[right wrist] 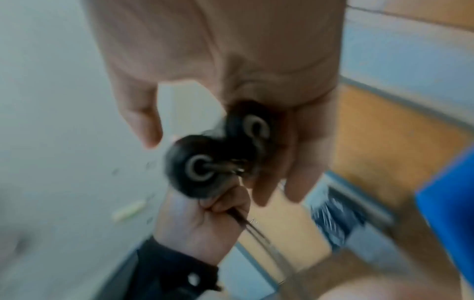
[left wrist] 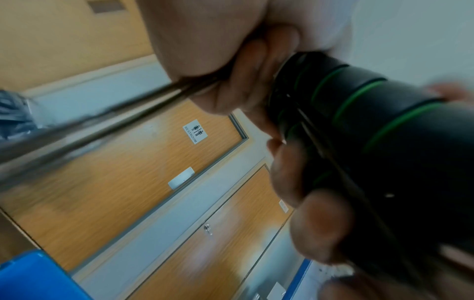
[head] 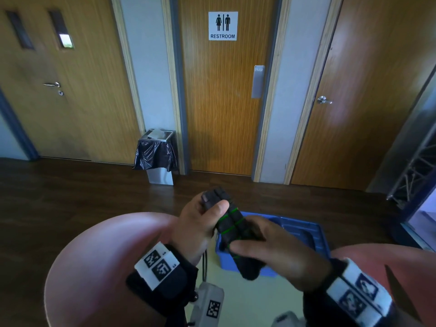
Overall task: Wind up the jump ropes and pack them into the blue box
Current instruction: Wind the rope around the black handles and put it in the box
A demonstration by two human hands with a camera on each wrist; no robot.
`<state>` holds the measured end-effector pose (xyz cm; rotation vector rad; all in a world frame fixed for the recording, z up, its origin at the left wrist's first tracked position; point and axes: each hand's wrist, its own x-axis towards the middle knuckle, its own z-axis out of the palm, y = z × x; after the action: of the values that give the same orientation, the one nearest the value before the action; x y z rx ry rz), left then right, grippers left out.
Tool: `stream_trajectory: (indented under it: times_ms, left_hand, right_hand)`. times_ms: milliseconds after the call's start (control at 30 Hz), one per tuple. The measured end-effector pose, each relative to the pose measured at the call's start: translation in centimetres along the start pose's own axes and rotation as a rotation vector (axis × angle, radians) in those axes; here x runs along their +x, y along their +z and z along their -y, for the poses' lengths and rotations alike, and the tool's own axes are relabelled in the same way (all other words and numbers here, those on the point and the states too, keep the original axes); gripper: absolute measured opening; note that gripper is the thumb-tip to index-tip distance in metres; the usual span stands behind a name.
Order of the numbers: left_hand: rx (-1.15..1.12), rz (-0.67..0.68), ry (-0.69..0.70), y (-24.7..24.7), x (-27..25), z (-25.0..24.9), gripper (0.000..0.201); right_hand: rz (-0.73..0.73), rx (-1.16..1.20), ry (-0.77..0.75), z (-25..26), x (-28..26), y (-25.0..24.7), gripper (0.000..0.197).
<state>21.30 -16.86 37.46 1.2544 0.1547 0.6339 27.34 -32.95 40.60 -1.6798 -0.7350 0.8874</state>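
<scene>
Two black jump rope handles with green rings are held side by side above the blue box on the floor. My left hand grips their upper ends, thumb on top. My right hand wraps the lower part. In the left wrist view the handles fill the right side and the thin rope cord runs out of the fist, blurred. The right wrist view looks at the handles' round ends; the cord passes through the left hand.
My knees frame the hands. A bin with a black bag stands by the restroom door. A metal truss stands at the right. A grey tagged device hangs below my left wrist.
</scene>
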Motion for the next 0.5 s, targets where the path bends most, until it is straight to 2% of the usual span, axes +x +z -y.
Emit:
stream_trajectory:
  times_ms: [67,133,200,300,433,500]
  left_hand:
    - [0.136,-0.087,0.032,-0.2,0.2,0.9,0.042]
    - [0.171,-0.105,0.052,0.7,0.1,0.8,0.040]
    - [0.217,-0.104,0.077,1.2,-0.1,0.5,0.041]
    - [0.282,-0.016,0.107,0.4,-0.3,0.2,0.039]
    - [0.101,0.113,0.060,-1.4,-0.9,0.0,0.037]
    - [0.034,0.135,0.067,-1.8,-1.0,0.2,0.045]
  right_hand:
    - [-0.121,-0.382,-0.030,0.7,-0.4,0.9,0.069]
    - [-0.238,-0.557,-0.111,0.7,-0.2,1.7,0.055]
    - [-0.270,-0.564,-0.121,-0.2,0.7,1.7,0.037]
    - [-0.168,-0.352,-0.040,-0.7,1.2,1.4,0.035]
    - [0.050,0.054,0.041,-0.4,0.5,1.4,0.040]
    - [0.151,0.241,0.024,-0.4,0.3,1.7,0.035]
